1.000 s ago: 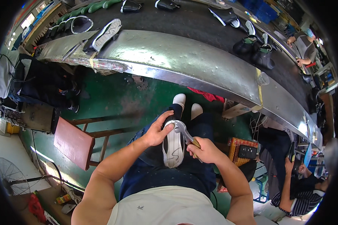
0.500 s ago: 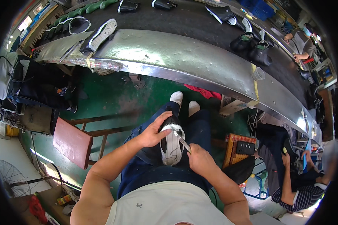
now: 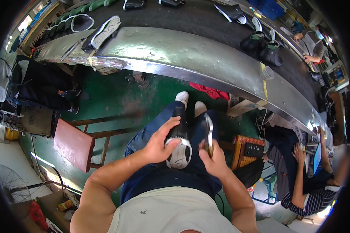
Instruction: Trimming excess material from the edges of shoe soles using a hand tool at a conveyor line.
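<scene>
Left hand (image 3: 158,144): fingers grasp black-and-white shoe (image 3: 179,157), pale underside showing, on lap (image 3: 146,179), short of the tabletop's (image 3: 163,44) near edge. Right hand (image 3: 214,161): fingers clenched round handles of metal pincers (image 3: 209,131), apart from shoe. Second shoe (image 3: 105,32) rests along that edge, leftward.

A black shoe (image 3: 179,154) with a pale, dark-scrawled sole and ragged white rim lies sole-up at six o'clock from centre. A blurred, pincer-like metal tool (image 3: 209,130) with a yellowish handle sits apart at the shoe's two o'clock, head toward twelve.
</scene>
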